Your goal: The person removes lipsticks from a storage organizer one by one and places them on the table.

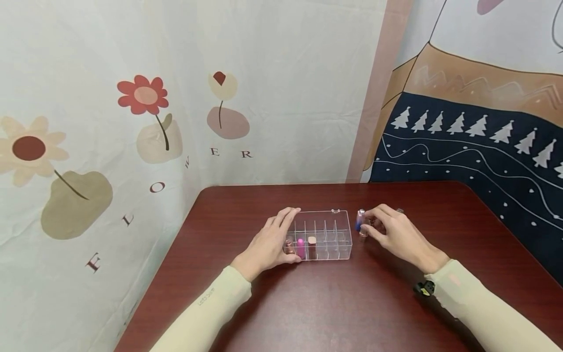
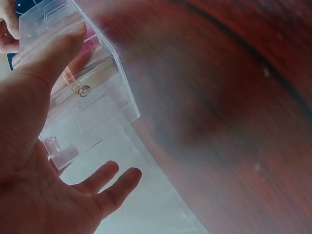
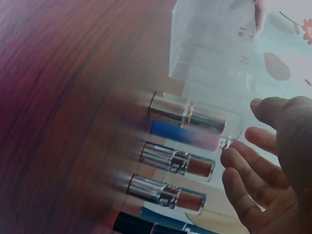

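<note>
My left hand (image 1: 270,239) grips the left end of a clear divided lipstick organizer (image 1: 334,250), thumb at the front and fingers behind. Its left compartments hold a copper tube (image 1: 289,246), a bright pink tube (image 1: 301,248) and a dark brown tube with a pale top (image 1: 312,248). Right of the box, my right hand (image 1: 402,237) is beside several upright lipsticks, thumb and fingers apart. The right wrist view shows a clear-capped lipstick (image 3: 168,109), a blue-to-pink tube (image 3: 185,135), two silver-based lipsticks (image 3: 158,156) and a black tube (image 3: 134,223). I see nothing gripped in that hand.
The box stands on a dark red-brown table (image 1: 308,303) with rounded far corners. A pale flower-print cloth (image 1: 286,98) hangs behind and to the left. Dark tree-patterned fabric (image 1: 462,151) hangs at the right. A dark band (image 1: 424,288) is on my right wrist.
</note>
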The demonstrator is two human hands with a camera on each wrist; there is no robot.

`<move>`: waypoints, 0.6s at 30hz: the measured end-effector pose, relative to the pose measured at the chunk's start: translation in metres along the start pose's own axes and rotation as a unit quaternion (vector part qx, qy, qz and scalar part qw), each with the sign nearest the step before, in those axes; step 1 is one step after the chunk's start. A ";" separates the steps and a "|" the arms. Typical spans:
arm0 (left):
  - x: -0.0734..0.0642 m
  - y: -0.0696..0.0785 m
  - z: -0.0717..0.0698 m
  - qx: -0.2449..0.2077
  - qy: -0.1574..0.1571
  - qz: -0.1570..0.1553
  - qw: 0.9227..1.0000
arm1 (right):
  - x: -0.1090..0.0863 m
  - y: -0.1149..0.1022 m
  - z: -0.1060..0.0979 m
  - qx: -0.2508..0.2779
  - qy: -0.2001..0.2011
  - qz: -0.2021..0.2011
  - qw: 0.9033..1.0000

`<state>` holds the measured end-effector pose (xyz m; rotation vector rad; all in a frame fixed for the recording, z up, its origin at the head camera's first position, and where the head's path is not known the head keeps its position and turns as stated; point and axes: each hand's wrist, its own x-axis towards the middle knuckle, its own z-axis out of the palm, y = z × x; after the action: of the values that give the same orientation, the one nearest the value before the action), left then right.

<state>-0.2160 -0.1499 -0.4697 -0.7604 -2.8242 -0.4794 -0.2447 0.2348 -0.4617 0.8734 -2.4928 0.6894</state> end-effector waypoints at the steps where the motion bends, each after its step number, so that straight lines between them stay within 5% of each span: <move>1: 0.000 0.000 0.000 0.000 0.000 -0.001 1.000 | 0.000 -0.002 0.000 -0.006 0.008 -0.007 1.000; 18: 0.000 0.000 -0.004 -0.010 0.000 0.003 1.000 | 0.019 -0.042 0.010 -0.027 0.051 -0.111 0.992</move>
<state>-0.2158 -0.1517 -0.4662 -0.7734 -2.8210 -0.5079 -0.2328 0.1919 -0.4472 1.0481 -2.2704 0.5735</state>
